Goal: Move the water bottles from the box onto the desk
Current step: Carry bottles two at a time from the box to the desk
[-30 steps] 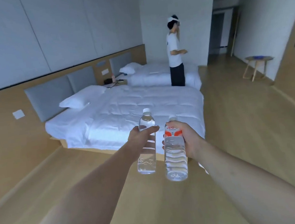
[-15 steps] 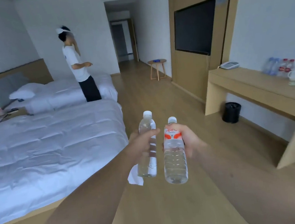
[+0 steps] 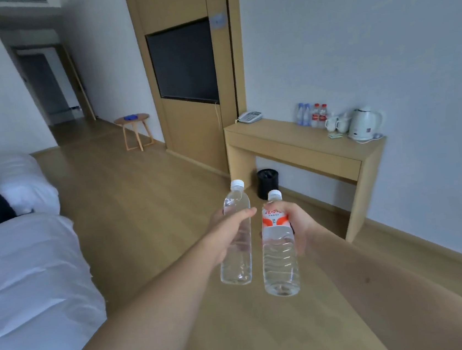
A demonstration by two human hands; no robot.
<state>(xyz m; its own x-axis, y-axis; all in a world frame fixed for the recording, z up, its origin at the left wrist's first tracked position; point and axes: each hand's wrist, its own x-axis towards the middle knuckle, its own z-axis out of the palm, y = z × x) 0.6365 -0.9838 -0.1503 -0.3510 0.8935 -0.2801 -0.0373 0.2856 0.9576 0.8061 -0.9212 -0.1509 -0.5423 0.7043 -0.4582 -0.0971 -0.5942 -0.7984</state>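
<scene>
My left hand (image 3: 227,232) grips a clear unlabelled water bottle (image 3: 238,260) upright in front of me. Beside it, my right hand (image 3: 297,224) grips a water bottle with a red and white label (image 3: 280,261), also upright. Both bottles are held over the wooden floor. The wooden desk (image 3: 292,139) stands against the right wall, ahead and to the right. Several water bottles (image 3: 312,115) stand at its back edge. The box is not in view.
On the desk are a white phone (image 3: 250,117), white cups (image 3: 335,125) and a white kettle (image 3: 362,124). A black bin (image 3: 267,183) stands under the desk. A white bed (image 3: 20,285) lies to the left, a small round table (image 3: 132,120) further back.
My view has swung right, from the beds to the desk wall. The person by the far bed is no longer in view. Both hands keep their bottles.
</scene>
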